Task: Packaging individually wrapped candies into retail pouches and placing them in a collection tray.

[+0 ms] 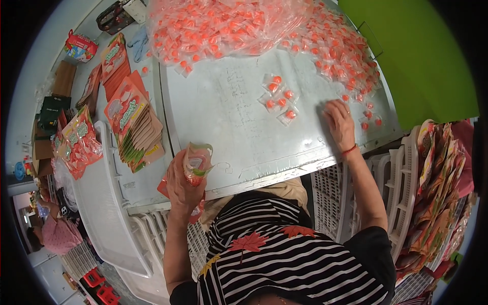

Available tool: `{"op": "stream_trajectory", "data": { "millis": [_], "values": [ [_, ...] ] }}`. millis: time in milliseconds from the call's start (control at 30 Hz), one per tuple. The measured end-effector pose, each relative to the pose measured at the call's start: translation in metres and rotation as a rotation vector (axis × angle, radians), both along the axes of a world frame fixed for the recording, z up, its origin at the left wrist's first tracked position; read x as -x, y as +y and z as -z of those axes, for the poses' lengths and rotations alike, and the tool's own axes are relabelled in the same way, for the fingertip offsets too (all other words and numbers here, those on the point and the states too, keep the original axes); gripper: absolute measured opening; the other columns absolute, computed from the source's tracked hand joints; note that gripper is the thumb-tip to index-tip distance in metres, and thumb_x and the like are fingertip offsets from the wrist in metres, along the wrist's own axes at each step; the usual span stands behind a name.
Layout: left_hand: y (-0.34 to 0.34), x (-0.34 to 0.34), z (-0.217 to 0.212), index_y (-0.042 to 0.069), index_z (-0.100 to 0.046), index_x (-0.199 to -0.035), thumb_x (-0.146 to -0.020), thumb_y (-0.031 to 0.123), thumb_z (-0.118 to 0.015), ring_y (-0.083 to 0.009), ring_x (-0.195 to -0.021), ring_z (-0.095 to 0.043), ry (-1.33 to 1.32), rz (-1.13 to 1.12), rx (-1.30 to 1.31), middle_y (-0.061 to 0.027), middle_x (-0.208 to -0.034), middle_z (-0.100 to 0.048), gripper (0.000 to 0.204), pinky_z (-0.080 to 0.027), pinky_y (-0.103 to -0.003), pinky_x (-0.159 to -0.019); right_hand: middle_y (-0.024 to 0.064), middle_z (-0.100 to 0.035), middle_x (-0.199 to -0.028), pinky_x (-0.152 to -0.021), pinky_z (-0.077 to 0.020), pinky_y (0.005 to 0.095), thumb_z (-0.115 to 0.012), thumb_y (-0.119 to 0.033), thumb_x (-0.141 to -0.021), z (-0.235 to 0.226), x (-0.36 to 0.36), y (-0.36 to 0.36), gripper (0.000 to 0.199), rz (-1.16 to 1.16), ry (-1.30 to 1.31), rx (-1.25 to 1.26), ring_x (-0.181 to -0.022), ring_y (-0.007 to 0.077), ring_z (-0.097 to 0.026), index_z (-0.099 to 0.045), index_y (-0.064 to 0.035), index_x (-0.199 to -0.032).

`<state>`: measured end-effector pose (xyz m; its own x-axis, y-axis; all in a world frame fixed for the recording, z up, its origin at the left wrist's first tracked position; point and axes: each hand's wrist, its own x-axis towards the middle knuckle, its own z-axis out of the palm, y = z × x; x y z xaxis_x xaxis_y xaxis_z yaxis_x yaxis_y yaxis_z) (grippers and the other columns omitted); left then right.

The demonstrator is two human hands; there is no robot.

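Note:
My left hand [182, 184] holds an open printed pouch [197, 163], red and green, upright at the near edge of the pale metal tabletop [229, 122]. My right hand [339, 122] lies palm down on that tabletop, fingers spread, touching no sweet. A small cluster of clear-wrapped orange sweets [279, 96] lies just left of it, and a few loose ones [370, 121] sit to its right. A big heap of the same wrapped sweets [239, 25] covers the far side of the table.
A fanned stack of empty printed pouches [133, 127] lies at the left, with filled pouches [79, 142] beyond it. White plastic crates [109, 213] stand on both sides. More pouches [437, 193] pile up at the right. A green surface [412, 56] borders the far right. Another person [56, 234] sits lower left.

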<state>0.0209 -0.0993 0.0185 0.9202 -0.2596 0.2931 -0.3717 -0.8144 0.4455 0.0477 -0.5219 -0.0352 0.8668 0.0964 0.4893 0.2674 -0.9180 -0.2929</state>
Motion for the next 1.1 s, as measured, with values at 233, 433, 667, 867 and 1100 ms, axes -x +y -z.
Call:
{"op": "stream_trajectory", "data": {
  "millis": [233,433,667,867,1100],
  "values": [
    [-0.007,-0.006,-0.004,0.003,-0.045,-0.127,-0.062,0.006,-0.076,-0.0367,-0.105,-0.055,0.004,-0.009,0.053,-0.0159,-0.117,-0.056,0.072,-0.044,-0.043,-0.091,0.017,-0.037,-0.143,-0.107,-0.0229,0.0603,-0.071,-0.066,-0.064,-0.001,-0.051,0.057,0.093,-0.296,0.086,0.157,-0.133,0.0436,-0.029,-0.043,-0.0158,-0.137],
    [-0.002,-0.002,-0.005,0.003,-0.046,-0.128,-0.063,0.006,-0.076,-0.0368,-0.105,-0.056,-0.01,-0.084,0.047,-0.0166,-0.117,-0.057,0.072,-0.045,-0.043,-0.091,0.0147,-0.045,-0.133,-0.102,-0.0287,0.0587,-0.067,-0.061,-0.072,0.02,-0.095,0.097,0.068,-0.404,0.141,0.125,-0.127,0.0423,-0.036,-0.055,-0.0174,-0.123],
    [0.013,-0.014,-0.02,0.002,-0.044,-0.131,-0.067,0.005,-0.077,-0.0354,-0.108,-0.057,-0.086,-0.13,0.118,-0.0178,-0.122,-0.055,0.072,-0.045,-0.04,-0.093,0.0161,-0.047,-0.118,-0.096,-0.0337,0.0532,-0.072,-0.037,-0.071,0.035,-0.057,0.252,0.048,-0.323,0.036,-0.139,-0.116,0.041,-0.04,-0.058,-0.0082,-0.107],
    [0.016,-0.018,-0.036,0.001,-0.041,-0.132,-0.066,0.002,-0.076,-0.0349,-0.109,-0.056,-0.188,-0.161,0.119,-0.0183,-0.121,-0.054,0.074,-0.045,-0.039,-0.095,0.0191,-0.043,-0.134,-0.108,-0.0222,0.0573,-0.073,-0.043,-0.071,0.033,-0.062,0.254,0.061,-0.394,0.009,-0.312,-0.133,0.0431,-0.03,-0.057,-0.0076,-0.118],
    [0.03,0.0,-0.02,0.0,-0.039,-0.133,-0.064,0.001,-0.077,-0.0382,-0.109,-0.056,-0.184,-0.156,0.074,-0.0205,-0.124,-0.052,0.079,-0.046,-0.042,-0.093,0.0206,-0.043,-0.136,-0.103,-0.0258,0.0578,-0.055,-0.037,-0.089,0.013,-0.122,0.009,0.049,0.586,0.045,0.049,-0.135,0.0418,-0.026,-0.051,-0.0101,-0.129]
  ]
}}
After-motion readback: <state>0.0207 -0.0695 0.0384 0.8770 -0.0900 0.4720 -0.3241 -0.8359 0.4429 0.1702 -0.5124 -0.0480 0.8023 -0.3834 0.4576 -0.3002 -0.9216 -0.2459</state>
